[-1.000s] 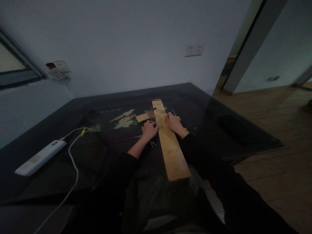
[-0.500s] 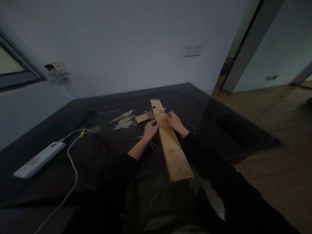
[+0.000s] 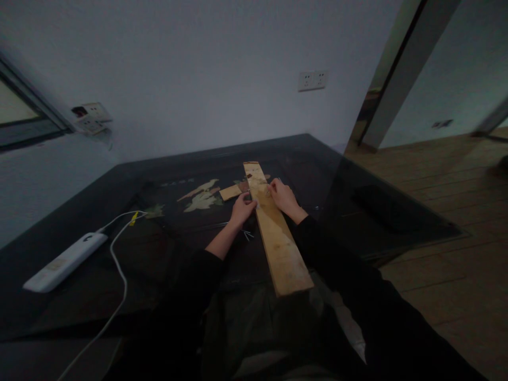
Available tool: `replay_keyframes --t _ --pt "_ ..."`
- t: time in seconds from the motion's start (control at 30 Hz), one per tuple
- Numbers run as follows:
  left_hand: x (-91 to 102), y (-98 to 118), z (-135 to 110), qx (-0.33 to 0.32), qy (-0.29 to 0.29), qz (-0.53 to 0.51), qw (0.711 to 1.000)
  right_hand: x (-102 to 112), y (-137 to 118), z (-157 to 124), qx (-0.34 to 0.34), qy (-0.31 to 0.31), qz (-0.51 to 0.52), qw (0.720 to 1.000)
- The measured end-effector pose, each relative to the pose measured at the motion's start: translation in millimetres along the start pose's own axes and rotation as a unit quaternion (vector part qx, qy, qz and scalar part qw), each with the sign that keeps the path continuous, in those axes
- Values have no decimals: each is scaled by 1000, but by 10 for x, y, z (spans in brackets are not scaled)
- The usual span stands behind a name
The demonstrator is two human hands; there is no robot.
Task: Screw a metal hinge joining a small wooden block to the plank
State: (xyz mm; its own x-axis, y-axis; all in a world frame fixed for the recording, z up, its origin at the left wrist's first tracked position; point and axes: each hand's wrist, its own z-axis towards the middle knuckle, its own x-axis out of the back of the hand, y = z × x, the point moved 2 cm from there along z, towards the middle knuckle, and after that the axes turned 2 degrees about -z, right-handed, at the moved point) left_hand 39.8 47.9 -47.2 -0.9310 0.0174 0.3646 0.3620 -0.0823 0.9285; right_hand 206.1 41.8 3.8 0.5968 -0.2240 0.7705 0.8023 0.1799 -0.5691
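A long wooden board (image 3: 278, 241) lies over the dark table, its near end reaching past the table edge above my lap. My left hand (image 3: 243, 208) grips the board's left edge, thumb on top. On the board's upper right part, my right hand (image 3: 283, 196) is closed in a pinch with its fingertips at the surface; whatever it pinches is too small to make out. Several thin, pale, nail-like pieces (image 3: 247, 234) lie beside my left wrist. Beyond my left hand rests a short wooden piece (image 3: 230, 192).
The dark table (image 3: 166, 248) has a bird and leaf picture (image 3: 201, 200) on its top. A white power strip (image 3: 65, 262) with a white cord (image 3: 119, 270) lies at left. A flat black object (image 3: 381, 207) is at right. Wall sockets (image 3: 313, 80) are behind.
Both hands stay at nearly the same places on the board. My left fingers have shifted slightly, and the view has moved a little.
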Motion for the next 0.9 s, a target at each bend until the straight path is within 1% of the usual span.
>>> replay_keyframes --t 0.1,0.2,0.27,0.43,0.53,0.7,0.9 --pt "12 53 -48 74 22 -72 994 28 -80 -25 64 -33 34 997" --pt "20 113 -83 92 21 -88 992 15 -149 -62 125 -91 56 986" --pt "22 140 -101 98 20 -109 989 9 -169 -83 142 -108 45 983" --pt "11 165 -122 101 23 -174 979 16 -168 -109 158 -116 16 980" --pt "12 160 -116 104 26 -190 976 15 -163 -121 165 -117 6 979" --pt "21 154 -107 88 11 -161 983 12 -166 -127 168 -112 9 979" --pt "28 138 -100 71 21 -121 990 12 -160 -115 165 -108 24 980"
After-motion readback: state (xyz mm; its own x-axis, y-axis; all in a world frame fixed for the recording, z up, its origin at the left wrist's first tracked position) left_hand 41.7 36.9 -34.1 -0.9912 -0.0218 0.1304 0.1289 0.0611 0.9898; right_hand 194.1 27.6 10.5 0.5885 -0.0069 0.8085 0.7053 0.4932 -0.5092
